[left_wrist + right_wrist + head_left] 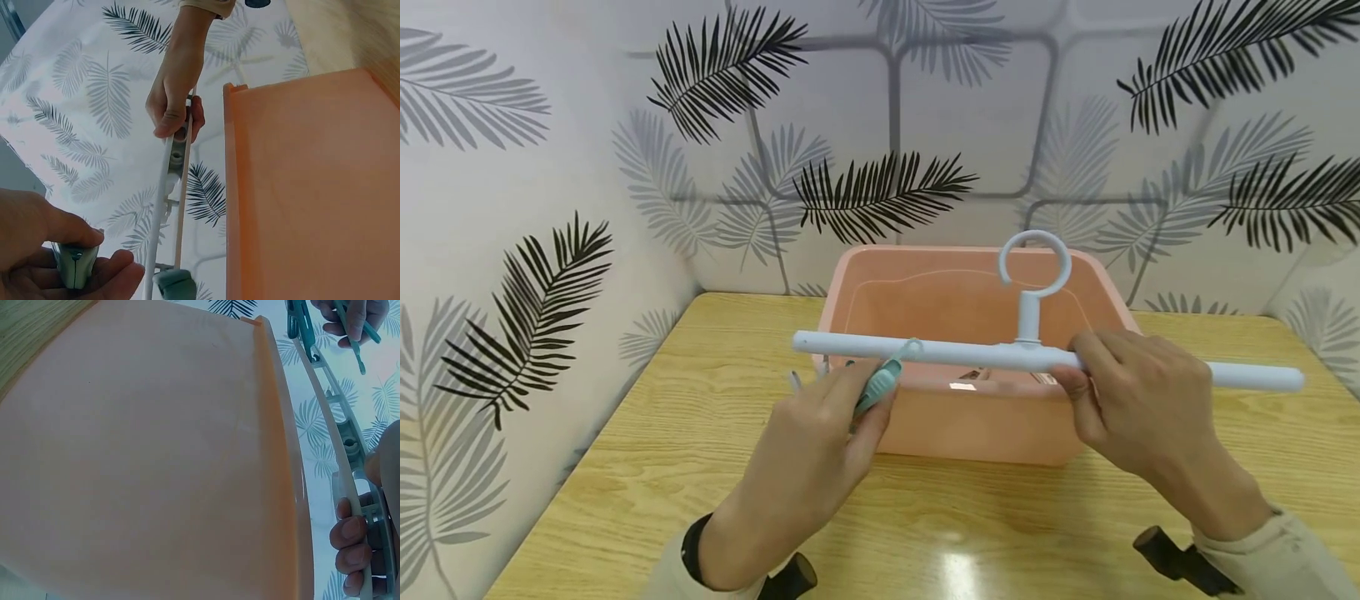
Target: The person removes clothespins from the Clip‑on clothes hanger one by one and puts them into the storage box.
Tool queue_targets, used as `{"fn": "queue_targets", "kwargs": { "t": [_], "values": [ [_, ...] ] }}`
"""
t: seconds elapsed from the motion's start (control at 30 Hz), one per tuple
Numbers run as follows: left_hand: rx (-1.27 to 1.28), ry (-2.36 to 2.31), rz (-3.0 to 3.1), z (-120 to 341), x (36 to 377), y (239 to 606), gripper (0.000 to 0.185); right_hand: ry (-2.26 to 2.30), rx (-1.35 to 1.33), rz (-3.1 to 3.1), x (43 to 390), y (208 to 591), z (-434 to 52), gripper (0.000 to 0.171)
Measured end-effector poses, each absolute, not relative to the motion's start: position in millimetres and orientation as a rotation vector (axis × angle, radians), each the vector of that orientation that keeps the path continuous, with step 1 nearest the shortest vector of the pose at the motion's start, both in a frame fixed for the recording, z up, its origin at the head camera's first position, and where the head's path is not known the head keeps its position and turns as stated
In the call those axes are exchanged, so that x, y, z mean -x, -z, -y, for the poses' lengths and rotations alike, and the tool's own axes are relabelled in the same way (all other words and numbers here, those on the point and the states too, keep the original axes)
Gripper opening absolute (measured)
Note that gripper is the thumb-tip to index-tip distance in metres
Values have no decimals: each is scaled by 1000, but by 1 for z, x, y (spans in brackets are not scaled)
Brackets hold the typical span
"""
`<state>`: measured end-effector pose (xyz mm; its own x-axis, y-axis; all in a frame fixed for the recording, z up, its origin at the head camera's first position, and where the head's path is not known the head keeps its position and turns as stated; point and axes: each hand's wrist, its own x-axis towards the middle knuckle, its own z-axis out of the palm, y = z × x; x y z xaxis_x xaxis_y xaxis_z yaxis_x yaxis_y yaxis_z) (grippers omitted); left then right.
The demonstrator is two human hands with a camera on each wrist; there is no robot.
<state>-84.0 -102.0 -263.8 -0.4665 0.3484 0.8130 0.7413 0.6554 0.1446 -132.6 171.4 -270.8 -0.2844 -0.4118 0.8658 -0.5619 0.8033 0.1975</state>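
Observation:
A pale blue clothes hanger (955, 353) with a ring-shaped hook is held level above the basin. My right hand (1142, 400) grips its bar just right of the hook, fingers curled round it in the right wrist view. Between thumb and fingers, my left hand (820, 450) pinches a green clothes peg (880, 385) close to the hanger's left part. In the left wrist view the held peg (75, 265) looks apart from the bar. A second green peg (178, 284) hangs at the hanger's left end; my left hand hides it in the head view.
A pink-orange plastic basin (977, 425) stands on the wood-grain table (715, 417) behind and below the hanger. Small items inside it are mostly hidden by its front rim. A leaf-patterned wall covering (820, 100) rises at the back and left.

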Motion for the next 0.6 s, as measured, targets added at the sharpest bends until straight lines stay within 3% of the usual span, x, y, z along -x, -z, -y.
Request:
{"fn": "queue_targets", "kwargs": {
  "t": [0.6],
  "values": [
    [842, 598, 2180, 124, 102, 220, 10, -158, -738, 1952, 133, 281, -183, 56]
  ]
}}
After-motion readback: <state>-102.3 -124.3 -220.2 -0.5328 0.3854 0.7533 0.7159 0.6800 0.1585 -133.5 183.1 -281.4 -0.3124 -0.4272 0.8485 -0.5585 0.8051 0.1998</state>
